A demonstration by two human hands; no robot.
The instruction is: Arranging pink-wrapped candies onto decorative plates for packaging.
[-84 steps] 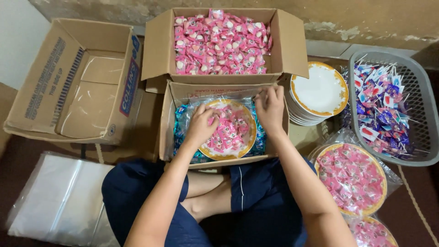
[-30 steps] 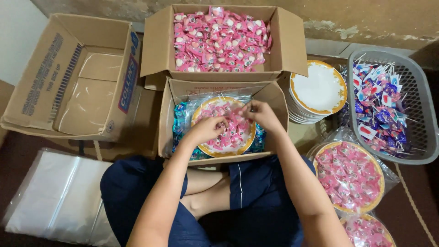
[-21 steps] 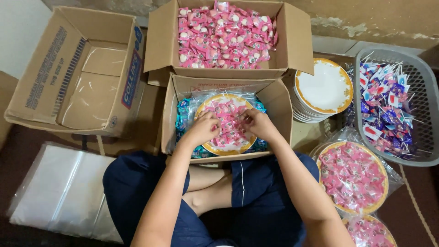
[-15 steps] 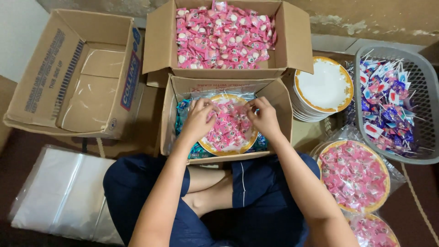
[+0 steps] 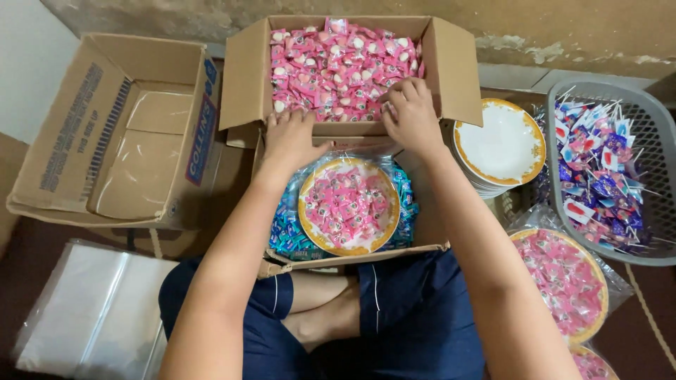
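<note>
Floor-level boxes surrounded the sitter. Both hands reached into the far carton of pink sweets: left hand spread flat, holding nothing; right hand curled, grip unclear. Light, slippery wrappers probably suit scooping.

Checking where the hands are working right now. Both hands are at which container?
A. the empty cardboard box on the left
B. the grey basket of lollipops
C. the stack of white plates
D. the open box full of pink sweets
D: the left hand and right hand both rest on the near edge of the box of pink sweets, fingers among the wrappers.
</note>
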